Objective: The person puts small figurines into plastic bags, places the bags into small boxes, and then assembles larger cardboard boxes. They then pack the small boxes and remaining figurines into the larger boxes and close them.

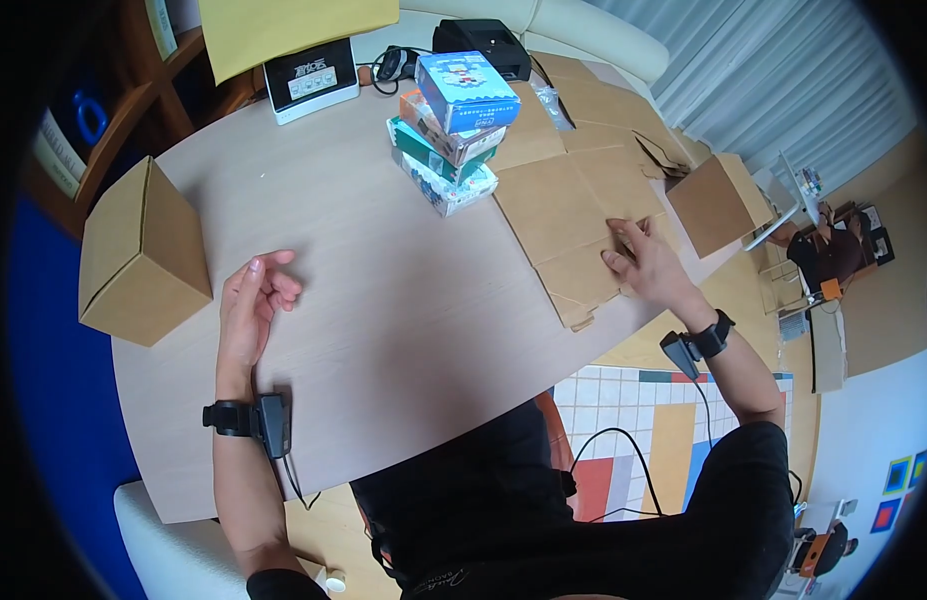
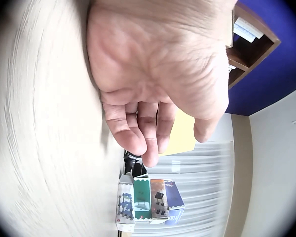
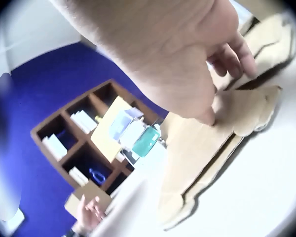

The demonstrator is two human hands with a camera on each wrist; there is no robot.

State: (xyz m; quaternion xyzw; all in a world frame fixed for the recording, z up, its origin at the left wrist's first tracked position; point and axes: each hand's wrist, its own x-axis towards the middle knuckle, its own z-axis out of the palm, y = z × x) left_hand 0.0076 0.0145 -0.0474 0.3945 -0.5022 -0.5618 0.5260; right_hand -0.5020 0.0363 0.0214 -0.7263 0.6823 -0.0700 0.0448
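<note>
Black clothing [image 1: 603, 545] on the person lies nearest the head camera, behind the fingers of the left hand [image 1: 248, 310] and right hand [image 1: 658, 270]. Under both sets of fingers spreads the pale table [image 1: 373, 370]. Flattened cardboard [image 1: 573, 195] lies beneath the right fingers and runs on ahead of them. A cardboard box [image 1: 148, 265] stands left of the left fingers; a second brown box [image 1: 723, 205] sits right of the right ones. Between the hands, ahead of the fingers, four printed boxes [image 1: 458, 130] form an uneven stack, blue on top. The left fingers curl loosely, holding nothing. The right fingers are bent, thumb and forefinger parted, gripping nothing visible; whether they press the cardboard I cannot tell.
</note>
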